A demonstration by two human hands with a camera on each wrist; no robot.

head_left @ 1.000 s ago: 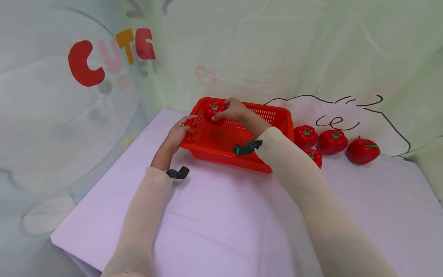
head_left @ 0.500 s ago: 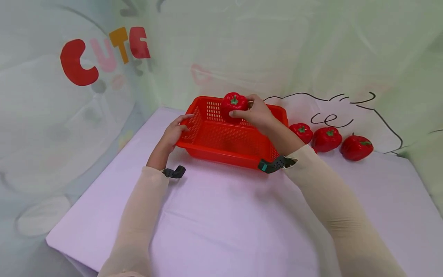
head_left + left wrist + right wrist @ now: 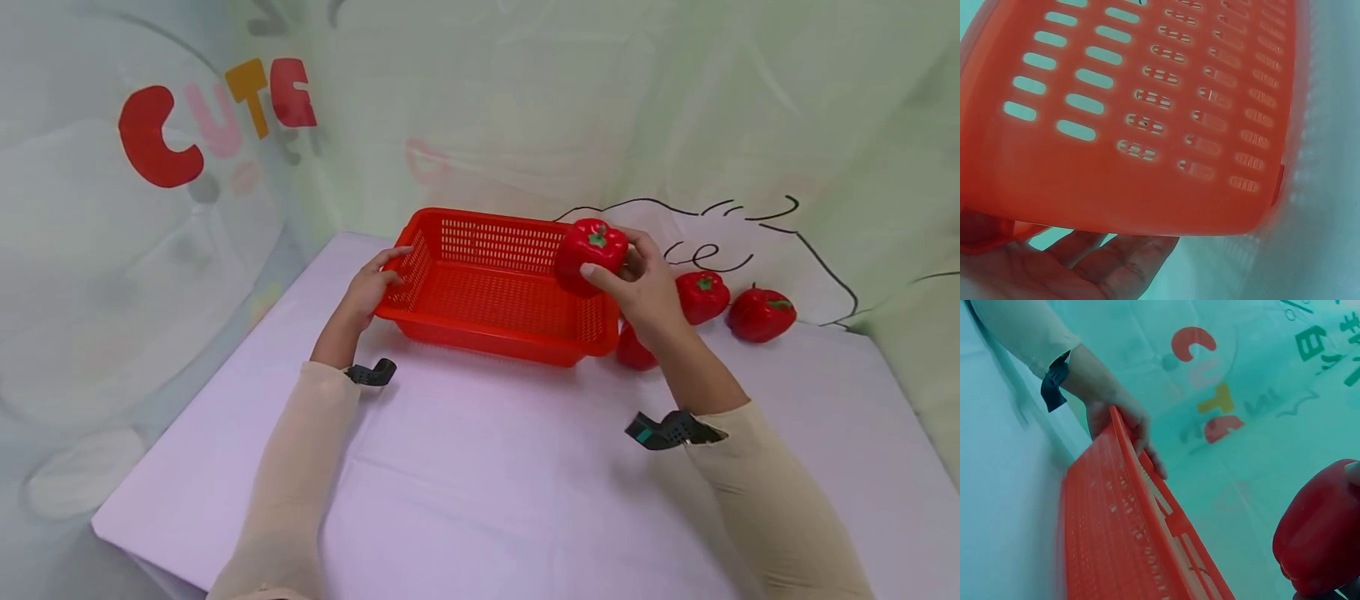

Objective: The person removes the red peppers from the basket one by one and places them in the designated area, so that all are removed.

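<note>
In the head view a red plastic basket (image 3: pixel 487 333) with slotted walls stands on the table, nothing lying inside it. My left hand (image 3: pixel 366 290) grips its left rim; the left wrist view shows the fingers (image 3: pixel 1129 265) at the rim, below the slotted wall. My right hand (image 3: pixel 651 287) holds a red bell pepper (image 3: pixel 588 257) with a green stem, thumb on the near side. That pepper is raised at the basket's right end. The right wrist view catches the same bell pepper (image 3: pixel 1319 531) at its right edge, with most of the hand out of frame.
Right of the basket lie more red bell peppers on the white tablecloth: one (image 3: pixel 636 348) partly covered by my right hand, another (image 3: pixel 702 297) behind it, and one (image 3: pixel 761 314) farther right. A printed cloth backdrop (image 3: pixel 510 108) rises along the table's back.
My right hand has lifted the bell pepper from the basket's left part and carried it to the right end. The left hand stays on the rim. The head view has shifted slightly.
</note>
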